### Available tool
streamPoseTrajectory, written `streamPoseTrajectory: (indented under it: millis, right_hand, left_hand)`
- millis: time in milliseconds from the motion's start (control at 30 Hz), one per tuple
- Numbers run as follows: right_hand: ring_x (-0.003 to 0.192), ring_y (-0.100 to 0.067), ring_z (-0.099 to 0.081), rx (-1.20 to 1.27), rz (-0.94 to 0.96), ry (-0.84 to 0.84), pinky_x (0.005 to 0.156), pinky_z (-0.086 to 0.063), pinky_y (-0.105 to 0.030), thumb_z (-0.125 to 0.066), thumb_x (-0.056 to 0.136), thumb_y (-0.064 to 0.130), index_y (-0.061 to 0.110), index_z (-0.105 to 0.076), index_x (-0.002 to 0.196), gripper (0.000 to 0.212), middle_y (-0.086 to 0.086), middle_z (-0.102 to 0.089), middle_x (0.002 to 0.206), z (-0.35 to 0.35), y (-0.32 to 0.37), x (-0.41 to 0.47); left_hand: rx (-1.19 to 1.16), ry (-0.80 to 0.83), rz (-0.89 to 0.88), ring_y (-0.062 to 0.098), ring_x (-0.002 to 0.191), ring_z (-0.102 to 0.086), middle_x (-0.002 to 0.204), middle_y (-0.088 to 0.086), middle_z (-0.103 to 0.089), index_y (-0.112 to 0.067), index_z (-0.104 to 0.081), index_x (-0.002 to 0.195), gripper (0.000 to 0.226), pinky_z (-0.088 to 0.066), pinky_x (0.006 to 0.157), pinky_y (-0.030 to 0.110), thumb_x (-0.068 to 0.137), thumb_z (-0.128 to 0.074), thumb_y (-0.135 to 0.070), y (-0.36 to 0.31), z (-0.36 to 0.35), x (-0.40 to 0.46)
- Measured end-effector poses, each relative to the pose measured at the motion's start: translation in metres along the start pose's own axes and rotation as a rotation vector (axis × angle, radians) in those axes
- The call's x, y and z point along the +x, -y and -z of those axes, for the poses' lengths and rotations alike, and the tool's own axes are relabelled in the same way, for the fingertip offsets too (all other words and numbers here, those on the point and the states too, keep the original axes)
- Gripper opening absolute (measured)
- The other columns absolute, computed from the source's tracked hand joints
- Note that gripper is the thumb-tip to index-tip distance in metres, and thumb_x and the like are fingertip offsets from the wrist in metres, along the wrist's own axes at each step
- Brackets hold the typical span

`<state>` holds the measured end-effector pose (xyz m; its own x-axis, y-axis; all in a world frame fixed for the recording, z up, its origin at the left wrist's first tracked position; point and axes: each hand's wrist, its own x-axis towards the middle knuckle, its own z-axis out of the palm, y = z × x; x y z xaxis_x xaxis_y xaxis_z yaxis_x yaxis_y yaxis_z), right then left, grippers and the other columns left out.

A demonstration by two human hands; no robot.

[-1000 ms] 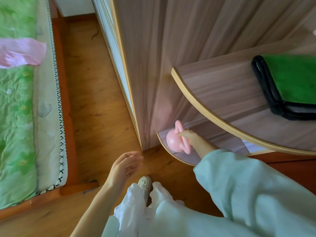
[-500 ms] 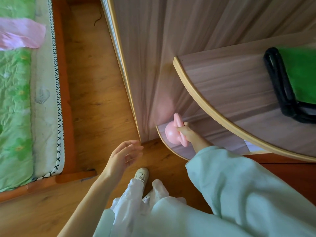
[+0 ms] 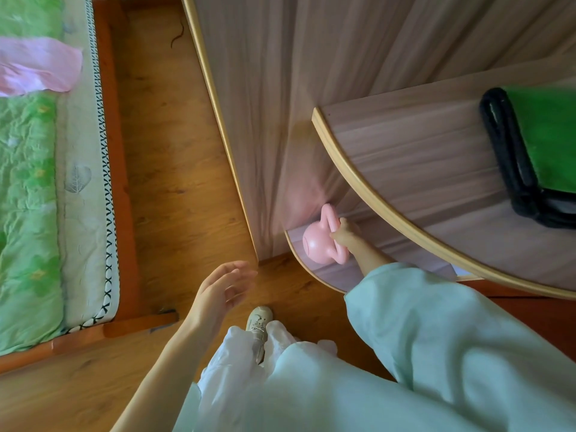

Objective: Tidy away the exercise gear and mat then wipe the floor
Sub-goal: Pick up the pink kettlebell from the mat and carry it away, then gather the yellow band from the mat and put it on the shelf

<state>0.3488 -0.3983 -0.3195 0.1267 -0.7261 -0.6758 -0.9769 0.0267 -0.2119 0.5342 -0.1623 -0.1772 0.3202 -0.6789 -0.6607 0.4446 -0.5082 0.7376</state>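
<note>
A pink kettlebell (image 3: 318, 244) sits on the lowest curved shelf (image 3: 314, 272) of the wooden corner unit, close to the floor. My right hand (image 3: 344, 233) reaches down to it and grips its handle, fingers curled round the loop. My left hand (image 3: 223, 286) hovers over the wooden floor (image 3: 174, 169) with relaxed fingers, holding nothing. On the curved shelf above (image 3: 420, 169) lies a folded green mat with a black edge (image 3: 536, 151).
A bed with a green quilt (image 3: 28, 188) and a wooden frame stands at the left, with a pink cloth (image 3: 37, 70) on it. The wardrobe side (image 3: 249, 88) rises at the centre. My shoe (image 3: 258, 321) stands on the floor below.
The view has shifted slightly. My right hand stays on the kettlebell's handle on the low shelf. My left hand has held its place over the floor.
</note>
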Motion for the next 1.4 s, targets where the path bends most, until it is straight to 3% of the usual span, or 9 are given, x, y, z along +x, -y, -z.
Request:
streamPoseTrajectory:
  millis: [133,233,333,467,667,833,1000,1167,1400]
  right_hand:
    - [0.124,-0.033,-0.048,-0.009,-0.001,-0.045,0.104,-0.039,-0.038,-0.064,0.085,0.019,0.001,-0.040,0.135,0.058,-0.019,-0.049,0.134,0.002,-0.002,-0.013]
    - [0.107,-0.028,-0.061,-0.037,0.016,-0.100,0.090,-0.050,-0.033,-0.069,0.074,0.024,0.003,-0.056,0.115,0.048,-0.011,-0.063,0.114,0.002,-0.010,-0.024]
    - [0.094,-0.026,-0.065,0.173,0.022,-0.099,0.071,-0.049,-0.031,-0.063,0.079,0.023,0.005,-0.064,0.092,0.022,-0.005,-0.067,0.090,0.002,-0.015,-0.046]
    - [0.094,-0.022,-0.058,0.440,0.090,-0.159,0.068,-0.043,-0.025,-0.049,0.094,0.022,0.003,-0.059,0.114,0.029,-0.007,-0.061,0.103,-0.001,-0.018,-0.115]
    - [0.072,-0.007,-0.062,0.918,0.110,-0.193,0.056,-0.047,-0.010,-0.057,0.093,0.015,0.012,-0.066,0.096,0.011,0.000,-0.066,0.081,0.003,-0.028,-0.208]
    - [0.076,-0.013,-0.063,1.356,0.055,-0.298,0.065,-0.050,-0.019,-0.054,0.093,0.008,0.005,-0.064,0.102,0.015,-0.006,-0.067,0.088,0.021,-0.036,-0.273]
    - [0.079,-0.020,-0.063,1.666,-0.027,-0.458,0.070,-0.050,-0.025,-0.053,0.093,0.008,0.005,-0.065,0.097,0.014,-0.010,-0.066,0.087,0.021,-0.056,-0.319]
    - [0.078,-0.019,-0.065,1.778,-0.087,-0.564,0.068,-0.052,-0.025,-0.054,0.092,0.011,0.006,-0.066,0.100,0.015,-0.011,-0.068,0.090,0.010,-0.083,-0.349]
    - [0.076,-0.017,-0.066,1.854,-0.221,-0.755,0.065,-0.050,-0.024,-0.053,0.094,0.015,0.012,-0.068,0.096,0.015,-0.006,-0.070,0.088,-0.018,-0.120,-0.390]
  left_hand:
    - [0.002,0.020,0.009,0.014,0.080,-0.064,0.086,-0.003,-0.072,-0.016,-0.063,0.098,0.018,-0.048,0.075,0.027,0.096,-0.046,-0.014,-0.001,-0.004,0.000]
    - [0.001,0.045,0.002,0.012,0.077,-0.065,0.088,-0.002,-0.071,-0.016,-0.063,0.097,0.016,-0.048,0.070,0.023,0.095,-0.047,-0.013,-0.007,-0.010,-0.003]
    - [0.012,0.082,-0.025,0.013,0.079,-0.066,0.090,0.000,-0.071,-0.016,-0.063,0.098,0.016,-0.049,0.071,0.024,0.095,-0.047,-0.012,-0.016,-0.016,-0.008]
    - [0.020,0.126,-0.058,0.014,0.077,-0.065,0.088,0.002,-0.070,-0.014,-0.062,0.095,0.017,-0.048,0.068,0.024,0.095,-0.046,-0.010,-0.027,-0.023,-0.016]
    - [0.026,0.201,-0.067,0.018,0.081,-0.060,0.090,0.008,-0.064,-0.012,-0.062,0.095,0.018,-0.047,0.068,0.023,0.096,-0.044,-0.007,-0.034,-0.032,-0.027]
    - [0.117,0.350,-0.069,0.012,0.073,-0.066,0.085,0.002,-0.071,-0.009,-0.063,0.100,0.020,-0.048,0.066,0.023,0.095,-0.044,-0.007,-0.032,-0.056,-0.039]
    - [0.216,0.468,-0.044,0.020,0.087,-0.065,0.101,0.008,-0.070,-0.008,-0.061,0.106,0.022,-0.048,0.071,0.024,0.097,-0.041,-0.008,-0.027,-0.088,-0.049]
    - [0.252,0.578,-0.008,0.024,0.090,-0.066,0.101,0.009,-0.069,-0.009,-0.062,0.103,0.019,-0.051,0.074,0.028,0.096,-0.044,-0.011,-0.020,-0.122,-0.063]
    - [0.247,0.667,-0.018,0.024,0.085,-0.066,0.089,0.008,-0.069,-0.006,-0.062,0.098,0.019,-0.054,0.057,0.022,0.096,-0.043,-0.009,0.002,-0.166,-0.092]
